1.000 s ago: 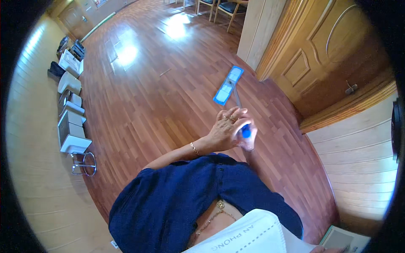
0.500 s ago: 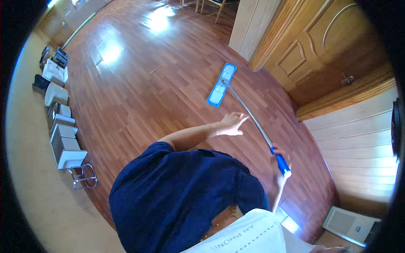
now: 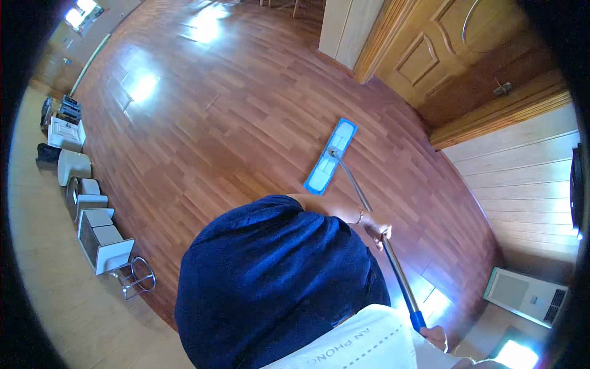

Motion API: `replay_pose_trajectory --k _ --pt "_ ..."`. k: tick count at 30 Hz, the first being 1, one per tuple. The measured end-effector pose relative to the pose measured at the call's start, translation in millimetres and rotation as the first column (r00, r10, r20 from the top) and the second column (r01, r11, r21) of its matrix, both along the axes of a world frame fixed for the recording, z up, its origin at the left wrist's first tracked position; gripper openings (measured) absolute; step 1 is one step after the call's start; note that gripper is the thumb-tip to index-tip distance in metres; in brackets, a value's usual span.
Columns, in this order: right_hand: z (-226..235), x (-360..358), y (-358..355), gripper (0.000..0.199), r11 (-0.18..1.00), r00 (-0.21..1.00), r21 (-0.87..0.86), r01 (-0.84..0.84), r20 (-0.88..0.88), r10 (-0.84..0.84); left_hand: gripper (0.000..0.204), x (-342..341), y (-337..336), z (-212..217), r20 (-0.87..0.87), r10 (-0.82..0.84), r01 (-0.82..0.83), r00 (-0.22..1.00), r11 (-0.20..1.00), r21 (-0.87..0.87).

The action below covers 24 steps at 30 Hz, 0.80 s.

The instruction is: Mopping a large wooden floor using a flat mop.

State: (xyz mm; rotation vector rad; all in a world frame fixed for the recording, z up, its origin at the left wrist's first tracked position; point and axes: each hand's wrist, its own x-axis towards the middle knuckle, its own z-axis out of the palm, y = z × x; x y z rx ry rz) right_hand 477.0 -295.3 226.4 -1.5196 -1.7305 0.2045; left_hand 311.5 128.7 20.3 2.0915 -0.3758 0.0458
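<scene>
Since half a second ago our left hand (image 3: 376, 232), which hung open in the air, has come down onto the mop handle (image 3: 369, 215), and the mop head (image 3: 330, 156) has slid nearer to us across the wooden floor (image 3: 203, 123). Now we grip the silver shaft midway with that hand, fingers curled around it, a thin bracelet at the wrist. Our right hand (image 3: 435, 336) sits low at the blue grip end of the handle, close to our body; it is partly hidden (we cannot tell how its fingers lie, though it touches the pole). Flat and blue-white, the mop head rests on the boards ahead of us, angled toward the wooden door (image 3: 455, 55). Along our left, a row of grey-and-white boxes (image 3: 92, 227) lines the pale wall, and we cannot see whether anything is in them; a small metal stool (image 3: 136, 278) stands just beside the nearest one. At our right runs a panelled wall (image 3: 522, 178), with a white floor unit (image 3: 522, 294) near its foot. Between these edges the boards lie broad and sunlit, well apart from the mop on every side but the door's.
</scene>
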Motion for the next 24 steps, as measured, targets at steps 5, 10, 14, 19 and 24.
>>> replay_pose_trajectory --k 5,10,14,19,24 --pt "20 -94 120 0.019 0.943 0.981 0.330 0.038 -0.192 0.027 0.039 7 22 -41 0.277 0.153 -0.175 0.949 0.983 0.055" --pt "-6 -138 242 0.029 0.938 0.954 0.324 0.120 -0.299 -0.019 0.020 -54 107 -50 0.185 0.533 -0.560 0.826 0.812 0.165" --pt "-10 -160 302 0.018 0.996 0.979 0.088 -0.030 -0.198 0.047 0.022 -92 173 -66 0.052 0.694 -0.655 0.718 0.650 0.385" --pt "-15 -175 348 0.015 0.973 0.930 -0.045 -0.226 -0.308 0.202 0.025 -162 199 -97 -0.107 0.869 -0.776 0.483 0.481 0.408" --pt "-18 -177 363 0.018 0.918 0.848 -0.080 -0.388 -0.421 0.322 0.018 -225 161 -89 -0.083 0.965 -0.891 0.248 0.261 0.371"
